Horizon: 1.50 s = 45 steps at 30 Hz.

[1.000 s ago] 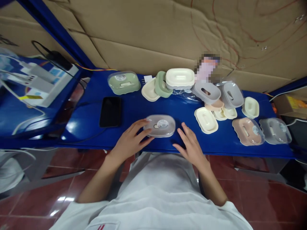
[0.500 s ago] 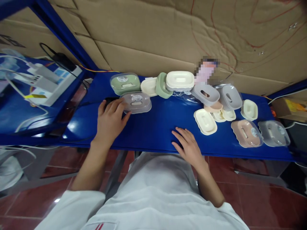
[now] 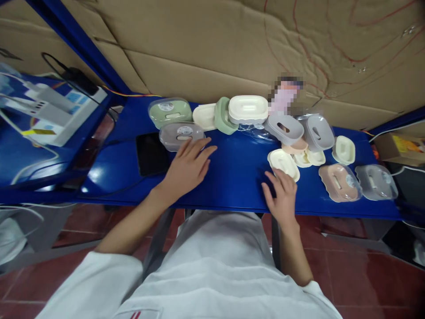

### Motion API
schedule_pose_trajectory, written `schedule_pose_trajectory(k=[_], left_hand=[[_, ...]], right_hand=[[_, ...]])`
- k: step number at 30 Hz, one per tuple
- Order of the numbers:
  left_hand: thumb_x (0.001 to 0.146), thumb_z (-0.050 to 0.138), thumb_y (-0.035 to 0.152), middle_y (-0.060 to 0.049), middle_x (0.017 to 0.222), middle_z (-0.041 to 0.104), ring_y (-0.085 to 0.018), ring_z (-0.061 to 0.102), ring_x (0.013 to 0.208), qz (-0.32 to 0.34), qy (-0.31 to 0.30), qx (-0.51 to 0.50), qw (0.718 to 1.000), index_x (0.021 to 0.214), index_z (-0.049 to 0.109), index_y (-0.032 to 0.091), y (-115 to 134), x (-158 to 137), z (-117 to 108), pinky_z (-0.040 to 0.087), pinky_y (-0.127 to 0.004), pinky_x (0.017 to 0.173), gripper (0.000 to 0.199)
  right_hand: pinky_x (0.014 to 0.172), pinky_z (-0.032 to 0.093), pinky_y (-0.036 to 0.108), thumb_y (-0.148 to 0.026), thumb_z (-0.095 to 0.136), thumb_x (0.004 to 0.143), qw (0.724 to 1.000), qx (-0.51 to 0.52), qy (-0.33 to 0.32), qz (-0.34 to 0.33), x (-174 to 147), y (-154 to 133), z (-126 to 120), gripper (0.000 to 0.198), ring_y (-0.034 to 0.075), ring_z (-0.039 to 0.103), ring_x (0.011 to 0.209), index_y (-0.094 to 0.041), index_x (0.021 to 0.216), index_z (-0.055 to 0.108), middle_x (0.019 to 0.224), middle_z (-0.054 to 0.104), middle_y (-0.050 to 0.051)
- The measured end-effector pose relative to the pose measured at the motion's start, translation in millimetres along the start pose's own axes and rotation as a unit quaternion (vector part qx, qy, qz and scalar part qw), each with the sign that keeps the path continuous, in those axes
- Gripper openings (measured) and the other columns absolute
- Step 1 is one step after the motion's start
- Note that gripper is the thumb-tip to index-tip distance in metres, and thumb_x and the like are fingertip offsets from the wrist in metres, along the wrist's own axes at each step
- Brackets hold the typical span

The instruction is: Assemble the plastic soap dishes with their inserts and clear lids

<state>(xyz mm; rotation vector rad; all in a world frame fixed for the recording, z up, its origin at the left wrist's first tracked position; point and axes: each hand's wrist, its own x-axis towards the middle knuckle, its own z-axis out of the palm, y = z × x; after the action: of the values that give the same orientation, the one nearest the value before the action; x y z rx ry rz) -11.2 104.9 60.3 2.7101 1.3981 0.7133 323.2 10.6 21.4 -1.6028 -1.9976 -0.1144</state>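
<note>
My left hand (image 3: 188,167) is open, fingers spread, over the near edge of a grey soap box with a clear lid (image 3: 177,134); whether it touches the box I cannot tell. A black phone-like slab (image 3: 152,155) lies to the left of that hand. My right hand (image 3: 281,195) is open too, its fingertips at the near rim of a cream oval dish (image 3: 283,161). Behind the grey box sits a lidded green box (image 3: 170,113). A cream tray (image 3: 205,117), a green ring-shaped part (image 3: 224,116) and a cream-topped grey box (image 3: 248,109) line the back.
Grey slotted parts (image 3: 284,129) and small cream dishes (image 3: 344,150) cluster at the right. A lidded pink box (image 3: 340,182) and a lidded grey box (image 3: 376,181) stand near the front right. Cardboard (image 3: 199,48) walls the back. A power strip (image 3: 71,115) with cables is at the left.
My left hand has moved right, off the black slab and across the front of the grey box. My right hand has moved right and forward to the cream dish.
</note>
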Motion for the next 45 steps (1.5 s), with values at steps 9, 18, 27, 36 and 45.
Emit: schedule_pose_trajectory(k=[9,18,27,36,45], left_hand=[[0.112,0.06,0.032,-0.017,0.167,0.056,-0.033,0.055,0.154,0.224,-0.075,0.0,0.972,0.159,0.057,0.017,30.0,27.5,38.0,0.04,-0.051,0.13,0.05],[0.109,0.068,0.039,-0.01,0.146,0.072,-0.028,0.07,0.13,0.222,-0.112,-0.044,0.967,0.146,0.067,0.021,16.3,32.0,45.9,0.051,-0.04,0.106,0.041],[0.095,0.087,0.029,-0.017,0.169,0.049,-0.033,0.056,0.151,0.189,-0.12,-0.155,0.962,0.168,0.046,0.027,8.4,29.5,35.3,0.051,-0.046,0.123,0.084],[0.097,0.083,0.029,-0.017,0.154,0.064,-0.034,0.059,0.146,0.26,-0.07,-0.145,0.952,0.159,0.056,0.024,1.3,36.0,39.8,0.045,-0.053,0.126,0.068],[0.107,0.069,0.029,-0.009,0.131,0.077,-0.026,0.068,0.128,0.27,-0.078,-0.085,0.956,0.132,0.074,0.023,-1.4,37.2,39.7,0.044,-0.045,0.116,0.026]], right_hand=[[0.135,0.032,0.055,-0.041,0.051,0.116,0.994,0.024,-0.105,-0.034,6.5,5.9,-3.3,0.041,0.027,0.06,0.15,-0.027,0.153,0.061,0.16,0.065,0.011],[0.126,0.041,0.062,-0.041,0.055,0.111,0.99,-0.139,-0.018,0.008,122.0,63.5,-1.2,0.053,0.038,0.059,0.148,-0.016,0.157,0.06,0.158,0.065,0.018],[0.112,0.054,0.045,-0.028,0.062,0.11,0.99,-0.077,0.087,-0.076,87.3,35.9,-24.2,0.03,0.028,0.075,0.127,-0.021,0.137,0.073,0.133,0.081,0.011],[0.108,0.057,0.042,-0.024,0.062,0.111,0.982,0.051,-0.037,-0.176,42.9,-8.4,3.9,0.027,0.024,0.077,0.123,-0.023,0.135,0.075,0.127,0.083,0.007],[0.115,0.054,0.046,-0.031,0.057,0.113,0.979,0.039,-0.126,-0.153,38.0,-12.2,9.9,0.035,0.025,0.072,0.135,-0.026,0.146,0.071,0.139,0.079,0.009]])
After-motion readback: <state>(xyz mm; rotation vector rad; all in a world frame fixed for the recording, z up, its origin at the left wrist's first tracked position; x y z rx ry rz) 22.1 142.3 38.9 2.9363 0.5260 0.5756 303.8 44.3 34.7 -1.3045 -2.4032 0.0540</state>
